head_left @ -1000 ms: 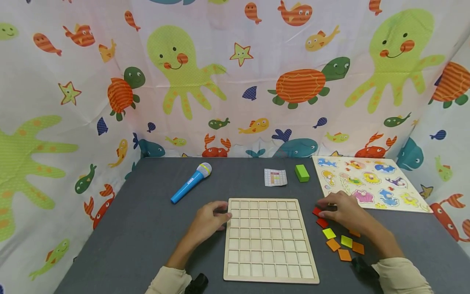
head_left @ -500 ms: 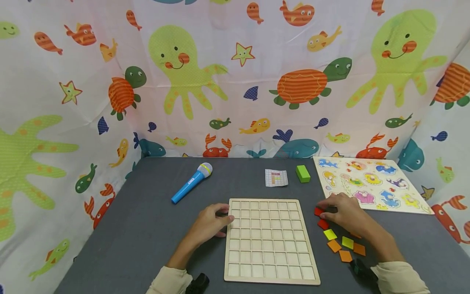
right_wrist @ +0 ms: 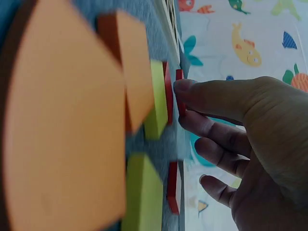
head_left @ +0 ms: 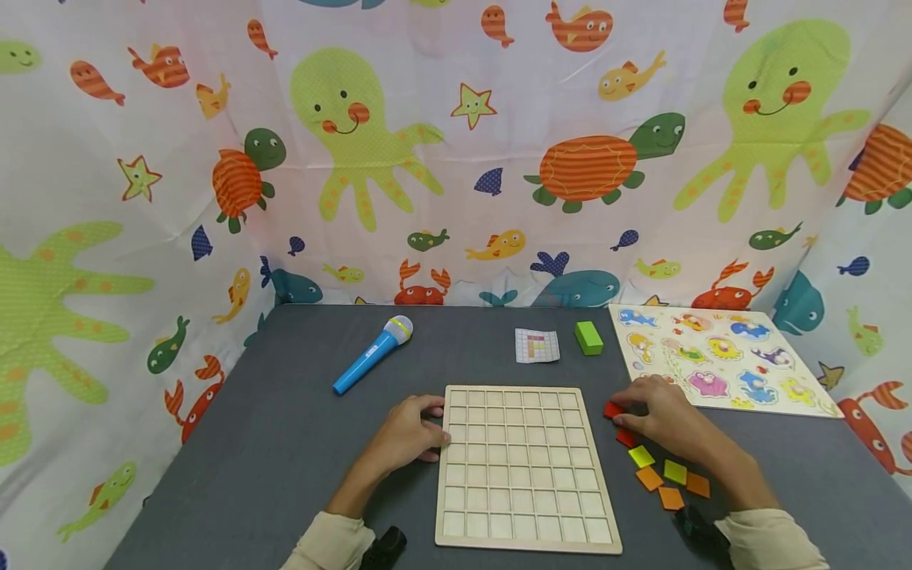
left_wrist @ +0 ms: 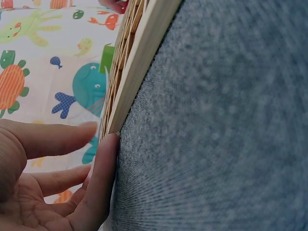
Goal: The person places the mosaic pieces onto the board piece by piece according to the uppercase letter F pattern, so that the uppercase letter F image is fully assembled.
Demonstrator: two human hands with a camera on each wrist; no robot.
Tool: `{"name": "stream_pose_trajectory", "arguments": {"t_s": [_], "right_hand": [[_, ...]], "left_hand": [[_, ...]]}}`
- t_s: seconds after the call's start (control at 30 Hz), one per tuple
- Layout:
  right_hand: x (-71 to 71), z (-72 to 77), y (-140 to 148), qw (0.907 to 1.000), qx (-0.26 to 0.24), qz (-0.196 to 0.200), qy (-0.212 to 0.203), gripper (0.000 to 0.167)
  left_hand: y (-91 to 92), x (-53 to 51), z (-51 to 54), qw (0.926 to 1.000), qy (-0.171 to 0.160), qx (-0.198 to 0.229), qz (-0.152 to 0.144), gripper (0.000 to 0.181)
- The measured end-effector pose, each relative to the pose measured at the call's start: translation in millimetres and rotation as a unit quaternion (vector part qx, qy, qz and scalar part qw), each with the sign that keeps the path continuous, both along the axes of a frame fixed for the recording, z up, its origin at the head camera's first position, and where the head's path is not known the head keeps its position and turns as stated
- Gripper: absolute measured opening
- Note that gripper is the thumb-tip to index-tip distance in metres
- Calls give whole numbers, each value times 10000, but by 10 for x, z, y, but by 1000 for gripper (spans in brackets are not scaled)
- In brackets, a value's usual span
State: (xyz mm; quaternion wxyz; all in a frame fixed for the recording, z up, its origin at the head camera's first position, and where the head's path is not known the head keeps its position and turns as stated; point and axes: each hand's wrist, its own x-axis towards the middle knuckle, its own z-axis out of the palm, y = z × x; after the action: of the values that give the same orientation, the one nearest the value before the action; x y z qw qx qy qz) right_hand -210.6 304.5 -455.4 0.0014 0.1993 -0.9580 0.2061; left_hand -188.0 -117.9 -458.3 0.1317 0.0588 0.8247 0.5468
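Pale wood board (head_left: 527, 465), lying flat on the grey surface (head_left: 235, 467), its grid of square cells facing up. The left hand (head_left: 406, 431) is at the board's left edge, thumb tip against the rim. Its grip is loose: a gap shows between thumb and index finger, and the board is touched rather than clasped.

The right hand (head_left: 659, 412) is to the right of the board, near its upper right corner. Its grip is nearly closed, thumb and fingertips pinching a red tile (head_left: 612, 409); whether the tile is clear of the surface cannot be told. The remaining fingers are bent and spread.

Below that hand, in a loose group beside the board: a second red tile (head_left: 626, 438), two yellow tiles (head_left: 674, 473) and three orange tiles (head_left: 670, 499).

Behind the board, a small printed card (head_left: 537, 346) lies near a green block (head_left: 588, 338). A blue microphone (head_left: 373, 355) lies obliquely to the left, well apart from the block. A picture puzzle (head_left: 734, 360) occupies the far right; the right hand overlaps its near left corner in the head view. A cloth (head_left: 456, 150) printed with sea animals hangs behind.
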Motion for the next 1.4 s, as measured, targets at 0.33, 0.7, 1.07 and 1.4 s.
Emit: {"name": "stream_pose_trajectory", "arguments": {"t_s": [0.33,0.7,1.07,1.4], "right_hand": [[28,47,-404,9989,-283,302,-220,30],[28,64,-791,9971,-470,551,-247,28],[-26,59,-1086,9938,-584,931,-180,26],[-41,78,-1320,9925,-547,1084,-170,23]], "left_hand": [[-14,-30,-45,10000,8,38,-9,66],[-15,-27,-49,10000,-9,41,-33,66],[-17,-9,-33,10000,-13,-13,-15,66],[-16,0,-17,10000,-8,-73,-68,65]]}}
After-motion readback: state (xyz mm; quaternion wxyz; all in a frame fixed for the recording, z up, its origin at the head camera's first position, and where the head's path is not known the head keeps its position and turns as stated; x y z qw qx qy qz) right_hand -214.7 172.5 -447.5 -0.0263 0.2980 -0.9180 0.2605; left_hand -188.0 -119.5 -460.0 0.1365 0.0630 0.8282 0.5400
